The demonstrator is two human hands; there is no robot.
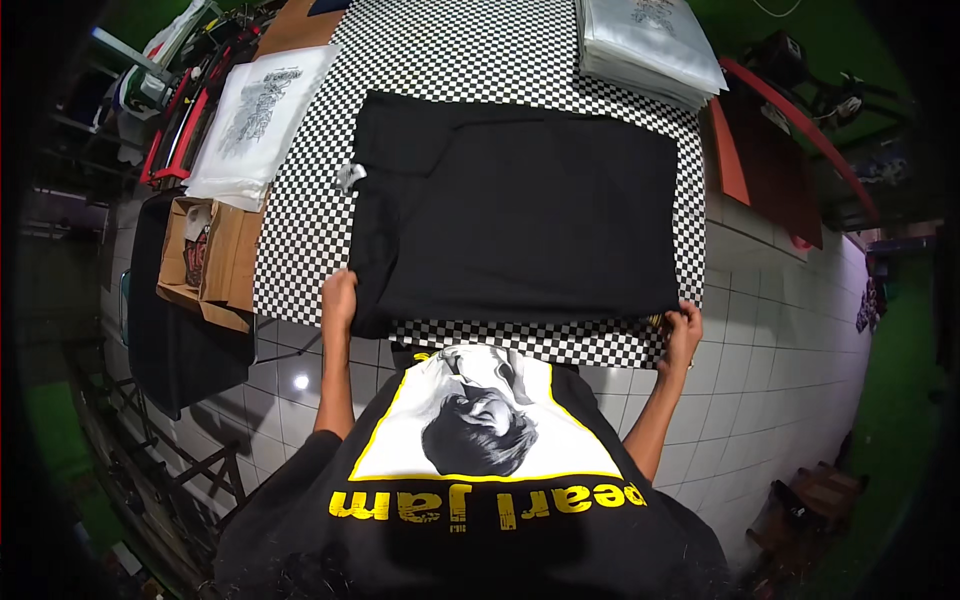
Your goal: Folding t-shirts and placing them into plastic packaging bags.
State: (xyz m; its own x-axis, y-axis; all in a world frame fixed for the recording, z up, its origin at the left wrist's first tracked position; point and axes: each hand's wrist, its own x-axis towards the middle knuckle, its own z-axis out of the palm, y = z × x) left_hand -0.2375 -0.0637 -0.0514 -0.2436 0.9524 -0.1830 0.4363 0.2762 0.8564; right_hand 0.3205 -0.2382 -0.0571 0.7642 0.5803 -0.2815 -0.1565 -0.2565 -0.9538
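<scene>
A black T-shirt point(525, 217) lies spread flat on a table with a black-and-white checkered cover point(457, 56). My left hand point(340, 300) grips its near left edge, by what looks like a sleeve. At the near right corner my right hand point(681, 334) pinches the cloth, fingers bent around it. A sliver of yellowish print shows beside the right fingers. At the shirt's left edge sits a small crumpled whitish piece point(350, 178), too small to name surely. The shirt's underside is hidden.
A tall stack of printed clear plastic bags point(652, 52) stands at the back right. More printed bags point(259, 120) lie at the left, near an open cardboard box point(217, 255) above a black container point(180, 352). The table's near edge runs just before my body.
</scene>
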